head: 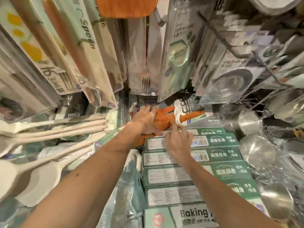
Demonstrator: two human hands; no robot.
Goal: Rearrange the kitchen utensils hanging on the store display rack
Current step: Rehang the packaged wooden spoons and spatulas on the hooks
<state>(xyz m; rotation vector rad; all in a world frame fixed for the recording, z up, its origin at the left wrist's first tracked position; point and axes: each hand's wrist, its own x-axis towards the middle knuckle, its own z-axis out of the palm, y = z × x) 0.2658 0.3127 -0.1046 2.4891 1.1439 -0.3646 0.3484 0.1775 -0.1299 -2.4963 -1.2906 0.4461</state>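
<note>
An orange utensil (162,119) with a white label sleeve (181,111) lies low in the display, behind the green boxes. My left hand (145,118) rests on its left part, fingers curled over it. My right hand (178,140) hovers just to the right, fingers spread, fingertips touching the orange piece near the label. Packaged wooden spoons (85,40), a packaged fork (145,81) and a packaged peeler (178,55) hang above on the rack.
Stacked green baking-paper boxes (194,175) fill the lower right. White ladles and spoons (49,163) lie at left. Steel bowls and pans (259,150) crowd the right. An orange board (125,7) hangs at top.
</note>
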